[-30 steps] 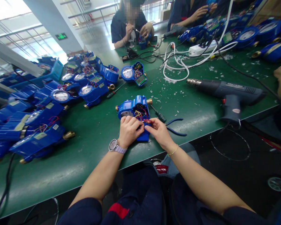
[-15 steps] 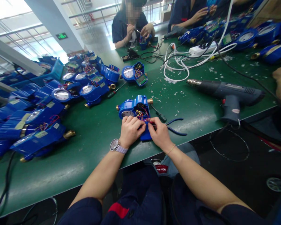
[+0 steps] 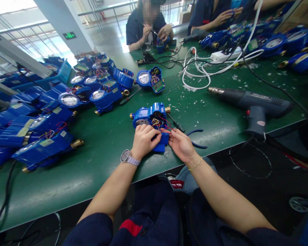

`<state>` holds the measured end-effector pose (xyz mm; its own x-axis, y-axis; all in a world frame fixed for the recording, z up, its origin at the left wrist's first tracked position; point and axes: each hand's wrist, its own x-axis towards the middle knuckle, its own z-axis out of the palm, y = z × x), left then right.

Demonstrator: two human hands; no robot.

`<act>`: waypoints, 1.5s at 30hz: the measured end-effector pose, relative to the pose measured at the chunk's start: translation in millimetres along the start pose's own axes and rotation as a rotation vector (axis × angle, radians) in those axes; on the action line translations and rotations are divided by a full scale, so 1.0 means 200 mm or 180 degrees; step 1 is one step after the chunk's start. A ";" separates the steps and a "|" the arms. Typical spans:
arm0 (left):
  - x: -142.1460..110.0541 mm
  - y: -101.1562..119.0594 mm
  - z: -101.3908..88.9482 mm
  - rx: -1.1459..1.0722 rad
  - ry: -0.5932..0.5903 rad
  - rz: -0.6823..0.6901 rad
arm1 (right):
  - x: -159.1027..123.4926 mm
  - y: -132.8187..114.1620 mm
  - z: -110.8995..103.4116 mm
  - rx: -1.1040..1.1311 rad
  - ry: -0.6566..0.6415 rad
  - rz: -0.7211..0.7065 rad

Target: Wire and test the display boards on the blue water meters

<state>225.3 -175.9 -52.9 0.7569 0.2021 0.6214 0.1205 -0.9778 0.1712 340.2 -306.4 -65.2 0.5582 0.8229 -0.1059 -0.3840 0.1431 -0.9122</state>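
A blue water meter (image 3: 154, 111) with brass ends lies on the bench in front of me, its compartment open and thin coloured wires coming out. My left hand (image 3: 145, 140) is curled at the meter's near side, thumb and fingers closed on a small blue plastic part (image 3: 163, 138). Facing it, my right hand (image 3: 181, 145) pinches thin red wires (image 3: 170, 127) at the part's right edge; its fingertips are small in view. A screwdriver (image 3: 179, 126) lies just beyond the right hand, and blue-handled pliers (image 3: 199, 146) lie to its right.
A heat gun (image 3: 251, 99) rests at the right. Many blue meters (image 3: 48, 136) crowd the left, and another open meter (image 3: 150, 80) stands farther back. White cable (image 3: 207, 75) and a power strip (image 3: 226, 54) lie behind. Co-workers (image 3: 149, 30) sit across the green bench (image 3: 102, 150).
My right hand has turned palm more upward and shifted slightly outward, with red wires now showing by its fingers. The left hand stays at the blue part. The view has shifted slightly.
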 end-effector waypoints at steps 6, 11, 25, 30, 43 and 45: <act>-0.01 -0.01 -0.01 -0.0358 -0.0074 -0.0364 | -0.02 -0.01 0.00 -0.0529 -0.0025 -0.0135; -0.01 0.01 0.00 -0.0625 -0.0258 -0.1085 | -0.01 0.00 -0.03 -0.0672 0.0176 -0.0243; -0.02 -0.07 -0.03 -0.3663 -0.1499 -0.2141 | 0.00 -0.12 -0.04 -0.0030 0.0309 0.0421; -0.01 -0.08 -0.02 -0.4120 -0.1570 -0.2511 | 0.02 -0.15 -0.09 -0.0435 0.0480 0.0244; -0.02 -0.11 -0.05 -0.4285 -0.1760 -0.2668 | -0.10 -0.24 -0.49 -0.3657 0.0604 -0.1075; -0.02 -0.10 -0.05 -0.4122 -0.1718 -0.2566 | -0.14 -0.22 -0.51 -0.4502 0.0174 -0.1196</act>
<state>213.6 -157.5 -51.3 0.9279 0.2982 -0.2238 0.1950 0.1235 0.9730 416.7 -391.5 -62.9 0.4993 0.8338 0.2356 0.7958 -0.3338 -0.5052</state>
